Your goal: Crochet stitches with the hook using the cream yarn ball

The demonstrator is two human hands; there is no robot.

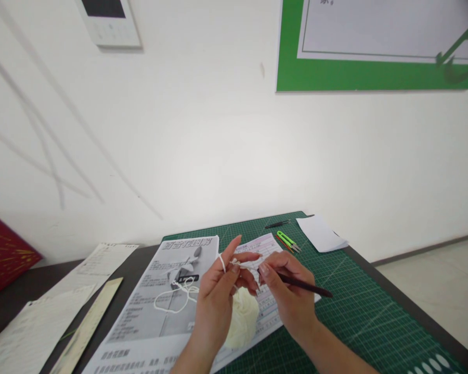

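Note:
My left hand (217, 291) pinches cream yarn between thumb and fingers, and a strand wraps round its raised index finger. Held like a pencil in my right hand (294, 291) is a crochet hook with a dark handle (312, 288); its tip points left at the yarn by the left fingertips. The small piece of work there is mostly hidden by the fingers. Below and between the hands sits a ball of cream yarn (245, 319), partly covered by the left hand. A loose loop of yarn (169, 310) lies on the printed sheet (148, 306) to the left.
Green-handled thread snips (286, 241) and a dark slim tool (277, 224) lie on the green cutting mat (359, 306). White paper (322, 235) is at the mat's right edge. A ruler (89, 322), written sheets (62, 306) and a red object (8, 257) are at left. Behind stands a wall.

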